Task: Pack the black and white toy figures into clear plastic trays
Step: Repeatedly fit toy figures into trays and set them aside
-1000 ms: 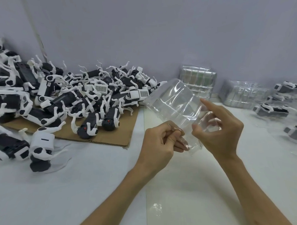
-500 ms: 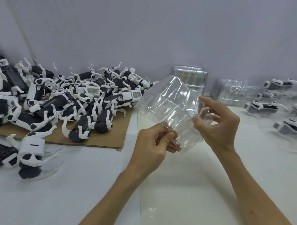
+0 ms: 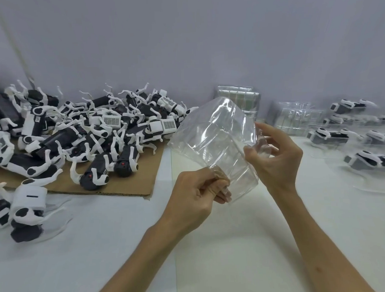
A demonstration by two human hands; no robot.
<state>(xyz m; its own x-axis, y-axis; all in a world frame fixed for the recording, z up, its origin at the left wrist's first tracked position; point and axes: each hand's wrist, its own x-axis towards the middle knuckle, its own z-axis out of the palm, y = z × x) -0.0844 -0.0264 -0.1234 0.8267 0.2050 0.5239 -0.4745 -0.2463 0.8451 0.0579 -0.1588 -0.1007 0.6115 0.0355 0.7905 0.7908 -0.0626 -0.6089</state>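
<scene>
Clear tray is held aloft, pinched at its near edge by left hand and right hand; toy figures are heaped well left of the grip.

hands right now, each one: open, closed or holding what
Left hand: pinches the clear plastic tray's lower edge.
Right hand: grips the tray's right side.

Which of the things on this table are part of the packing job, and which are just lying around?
Part of the job: clear tray, gripped by left hand and right hand; pile of toy figures; stacked empty trays; figures already in trays.

Just lying about: cardboard sheet under the pile; white table.
</scene>
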